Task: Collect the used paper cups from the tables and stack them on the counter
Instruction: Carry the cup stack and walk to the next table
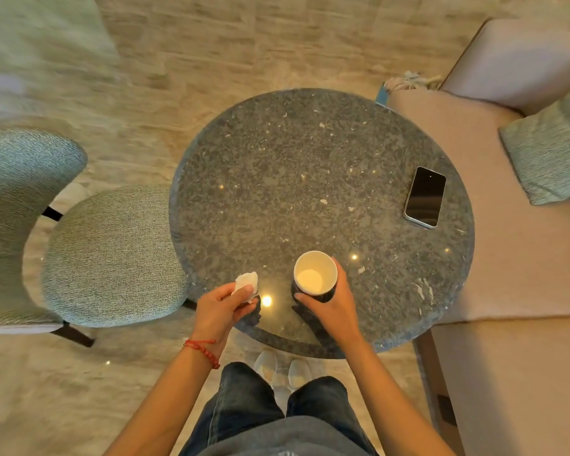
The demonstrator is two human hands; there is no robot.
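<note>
I see the right hand (329,307) wrapped round a dark paper cup (315,273), white inside, on the round speckled stone table (310,166). The left hand (222,307) pinches a crumpled white napkin (246,282). My fingers hide most of the cup's outer wall.

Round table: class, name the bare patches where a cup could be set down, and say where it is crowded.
The round table is bare across its far half and middle, bordered by the phone at the right edge. Its left side by the chair is free too. The near edge is crowded: the right hand grips the paper cup, the left hand holds a tissue.
</note>
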